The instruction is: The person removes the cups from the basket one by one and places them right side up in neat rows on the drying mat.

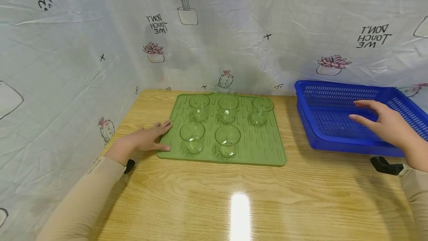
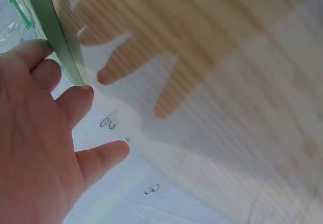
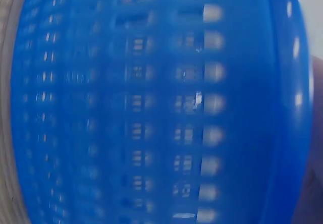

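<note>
In the head view my left hand point(image 1: 147, 138) rests at the left edge of a green drying mat point(image 1: 249, 155), fingers spread. The left wrist view shows the same hand point(image 2: 40, 128) with its fingertips by the mat's rim point(image 2: 55, 27). Several clear glasses stand on the mat in two rows; the nearest to that hand is a front glass point(image 1: 193, 137), a little apart from it. My right hand point(image 1: 389, 122) hovers over a blue plastic basket point(image 1: 312, 133), thumb and fingers apart with nothing between them. Up close, the right wrist view shows the basket's slotted wall point(image 3: 242, 108).
The mat and basket lie on a wood-grain table point(image 1: 187, 196). Behind them hangs a white curtain point(image 1: 240, 47) printed with cacti, which also runs along the left side. A back-right glass point(image 1: 262, 111) stands nearest the basket.
</note>
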Demonstrator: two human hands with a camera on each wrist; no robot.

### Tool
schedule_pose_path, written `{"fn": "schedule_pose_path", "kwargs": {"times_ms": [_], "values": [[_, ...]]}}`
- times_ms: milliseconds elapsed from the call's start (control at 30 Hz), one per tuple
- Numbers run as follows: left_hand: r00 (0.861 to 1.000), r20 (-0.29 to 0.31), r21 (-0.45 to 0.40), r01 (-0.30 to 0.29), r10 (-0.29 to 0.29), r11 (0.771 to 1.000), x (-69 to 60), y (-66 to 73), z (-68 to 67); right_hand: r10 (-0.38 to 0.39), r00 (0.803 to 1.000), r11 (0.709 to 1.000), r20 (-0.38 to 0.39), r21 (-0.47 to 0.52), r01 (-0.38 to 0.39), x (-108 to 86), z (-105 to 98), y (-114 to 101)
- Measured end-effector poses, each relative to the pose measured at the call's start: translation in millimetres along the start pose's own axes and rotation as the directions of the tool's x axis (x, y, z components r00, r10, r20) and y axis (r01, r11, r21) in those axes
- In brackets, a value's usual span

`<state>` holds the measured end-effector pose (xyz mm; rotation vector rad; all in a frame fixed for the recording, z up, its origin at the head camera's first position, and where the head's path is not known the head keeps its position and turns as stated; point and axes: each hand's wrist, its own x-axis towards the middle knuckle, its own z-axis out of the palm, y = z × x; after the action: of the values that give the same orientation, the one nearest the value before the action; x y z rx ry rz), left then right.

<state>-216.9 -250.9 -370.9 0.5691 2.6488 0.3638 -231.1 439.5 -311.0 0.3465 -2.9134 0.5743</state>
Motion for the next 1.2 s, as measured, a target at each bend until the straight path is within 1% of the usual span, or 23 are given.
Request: {"fn": "schedule_pose_path", "kwargs": {"times_ms": [167,267,433,533,600,667,700,833,900,933,1000,1067,1200], "values": [[1.000,-0.001,0.003,-0.025,0.025,1.000,-0.4,-3.8,1.5,0.048,0.999,0.999,-0.005,-0.022,-0.048,-4.5,-3,15],[1.000,0.005,-0.009,-0.020,0.020,1.000,-0.3,-4.7,1.3,0.070,0.997,0.997,-0.014,-0.022,-0.070,-8.1,-4,24],[1.000,0.020,-0.037,0.000,0.000,0.999,-0.3,-5.3,0.8,0.092,0.995,0.996,-0.035,0.011,-0.091,-15.2,-6,35],[0.999,0.031,-0.044,0.010,-0.009,0.999,-0.1,-4.8,0.4,0.125,0.991,0.992,-0.038,0.011,-0.125,-21.6,-5,39],[0.999,0.037,-0.047,0.011,-0.010,0.999,0.3,-3.9,-0.1,0.145,0.988,0.989,-0.052,0.002,-0.145,-24.5,-3,48],[0.999,0.041,-0.047,0.009,-0.007,0.999,1.0,-2.9,-0.9,0.171,0.983,0.985,-0.074,-0.001,-0.171,-25.2,1,68],[0.999,0.044,-0.048,0.008,-0.005,0.999,1.3,-2.5,-1.2,0.187,0.978,0.982,-0.097,-0.006,-0.189,-23.9,6,83],[0.999,0.052,-0.052,0.006,-0.003,0.999,1.9,-0.5,-2.7,0.195,0.965,0.980,-0.173,0.005,-0.197,-19.7,23,155],[0.999,0.053,-0.054,0.005,-0.002,0.999,1.9,0.4,-3.1,0.190,0.959,0.981,-0.211,0.003,-0.194,-19.3,30,184],[0.999,0.053,-0.054,0.004,-0.001,0.999,2.0,0.7,-3.3,0.181,0.959,0.983,-0.219,0.000,-0.185,-20.5,32,194],[0.999,0.050,-0.052,0.000,0.003,0.999,2.1,1.3,-3.6,0.182,0.953,0.982,-0.241,-0.006,-0.189,-22.7,33,208],[0.999,0.050,-0.054,-0.002,0.005,0.999,2.0,1.9,-3.7,0.197,0.943,0.977,-0.268,-0.030,-0.213,-25.1,33,216],[0.999,0.054,-0.056,0.000,0.003,0.998,0.9,3.0,-3.6,0.268,0.924,0.951,-0.272,-0.082,-0.299,-27.7,31,219]]}}
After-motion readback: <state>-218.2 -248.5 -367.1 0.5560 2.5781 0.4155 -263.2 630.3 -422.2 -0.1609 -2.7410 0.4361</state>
